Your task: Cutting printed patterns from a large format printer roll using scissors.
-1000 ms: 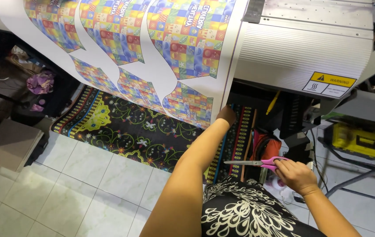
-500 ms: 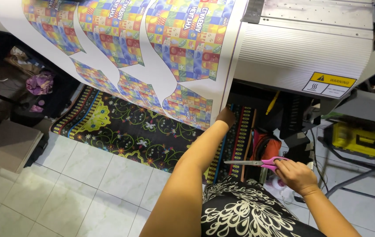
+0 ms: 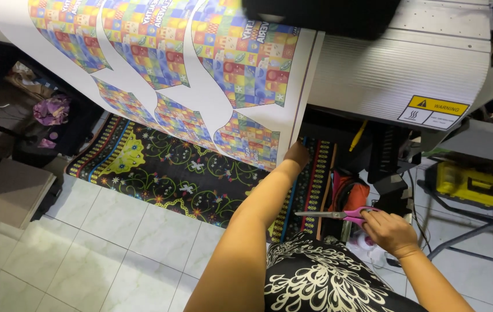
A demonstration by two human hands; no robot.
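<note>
The left arm is stretched forward and upward from the lower middle of the view, almost straight at the elbow, and the left hand (image 3: 297, 155) is set at the lower right corner of the printed sheet (image 3: 200, 86), where the fingers are closed on the paper's edge; how much of the corner is pinched cannot be told, since the fingertips are hidden behind the sheet. The sheet is hung down from the printer (image 3: 396, 69) and is covered with bright, many-coloured checkered shapes on a white ground. The right arm is bent and kept low at the right side, well apart from the sheet. The right hand (image 3: 389, 231) is curled around the pink handles of the scissors (image 3: 339, 215), which are held level with the blades pointed left toward the left forearm; the blades are seen shut or nearly so. Below the sheet a dark patterned cloth (image 3: 165, 173) is spread on the tiled floor (image 3: 114, 242). A yellow machine (image 3: 471, 186) is seen at the right, beside a metal stand.
</note>
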